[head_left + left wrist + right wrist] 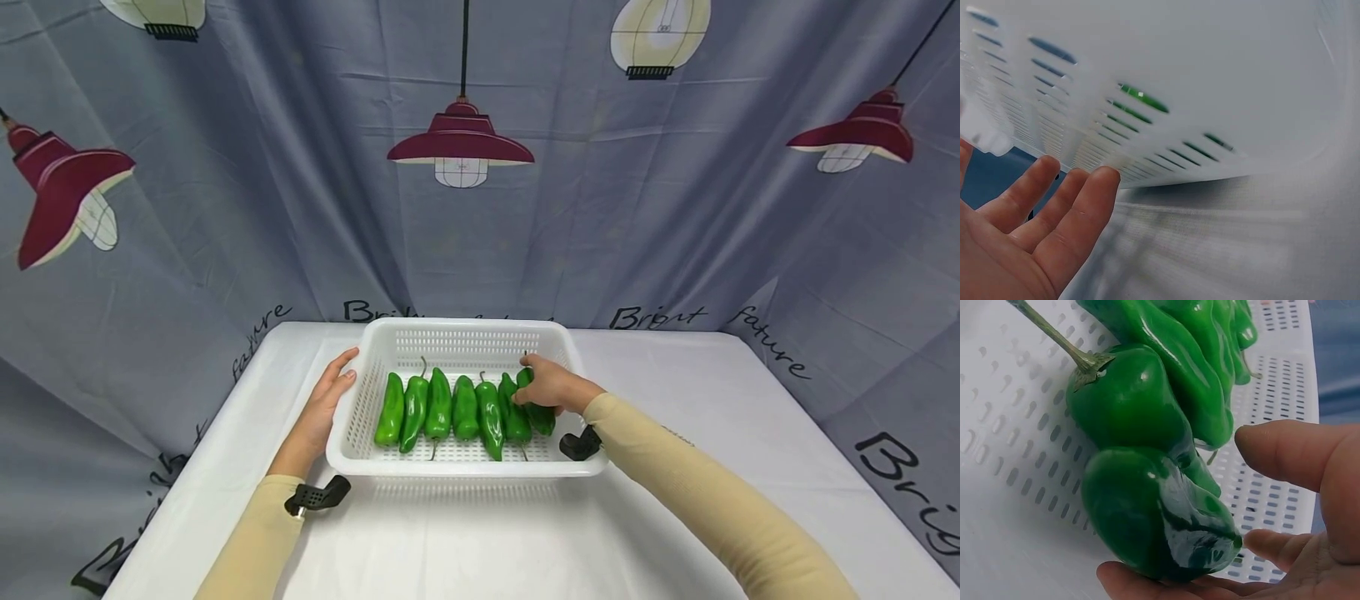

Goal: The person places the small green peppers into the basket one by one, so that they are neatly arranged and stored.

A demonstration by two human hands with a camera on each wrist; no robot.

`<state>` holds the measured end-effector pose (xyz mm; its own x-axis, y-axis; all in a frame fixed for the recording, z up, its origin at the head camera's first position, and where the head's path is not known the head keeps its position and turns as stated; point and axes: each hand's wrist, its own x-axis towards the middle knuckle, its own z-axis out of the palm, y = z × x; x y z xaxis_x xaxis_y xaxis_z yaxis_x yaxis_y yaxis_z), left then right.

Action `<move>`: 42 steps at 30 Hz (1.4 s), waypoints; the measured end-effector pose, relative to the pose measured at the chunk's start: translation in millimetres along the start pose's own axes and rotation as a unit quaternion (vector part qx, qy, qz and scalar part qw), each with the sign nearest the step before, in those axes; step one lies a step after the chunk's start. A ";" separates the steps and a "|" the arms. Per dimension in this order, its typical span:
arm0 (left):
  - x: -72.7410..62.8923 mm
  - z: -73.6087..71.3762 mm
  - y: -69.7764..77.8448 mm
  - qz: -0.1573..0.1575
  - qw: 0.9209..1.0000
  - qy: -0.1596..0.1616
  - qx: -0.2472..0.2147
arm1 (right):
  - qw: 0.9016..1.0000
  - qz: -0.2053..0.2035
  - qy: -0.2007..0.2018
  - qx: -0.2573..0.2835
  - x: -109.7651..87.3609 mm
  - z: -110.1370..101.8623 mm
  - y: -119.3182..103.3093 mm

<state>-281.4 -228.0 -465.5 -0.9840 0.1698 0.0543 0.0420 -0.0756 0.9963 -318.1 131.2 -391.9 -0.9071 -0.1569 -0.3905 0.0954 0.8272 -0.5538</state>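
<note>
Several green peppers (pixel 439 403) lie side by side in a row in a white perforated plastic basket (pixel 480 469). At the basket's right end, my right hand (pixel 553 385) reaches over the rim to the last pepper (pixel 1160 515). Its thumb (pixel 1291 450) stands off from that pepper, while other fingers lie along its side and at its tip. My left hand (pixel 324 402) is at the basket's left wall, fingers loosely extended and holding nothing. In the left wrist view, the left fingertips (pixel 1107 178) are right beside the slotted wall (pixel 1210 81).
The basket stands on a table with a white cloth (pixel 450 542). A grey-blue curtain (pixel 300 167) printed with red lamps, bulbs and lettering hangs behind and at both sides. Black wrist cameras (pixel 318 495) are strapped over the beige sleeves (pixel 697 475).
</note>
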 end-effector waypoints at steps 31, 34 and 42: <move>-0.4 0.1 -1.0 0.006 1.000 0.001 0.008 | 1.000 -0.018 0.005 0.006 -10.5 -18.3 -10.0; -0.5 1.1 -0.7 0.004 1.000 0.002 0.009 | 1.000 -0.018 0.005 0.020 -11.6 -22.1 -9.1; -0.5 0.5 0.0 -0.001 1.000 -0.001 0.004 | 0.998 -0.030 -0.008 0.057 -18.0 -36.1 -7.4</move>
<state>-280.8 -227.6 -465.5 -0.9838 0.1719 0.0515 0.0403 -0.0680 0.9969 -317.3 147.4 -354.3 -0.9058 -0.2137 -0.3659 0.0884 0.7491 -0.6565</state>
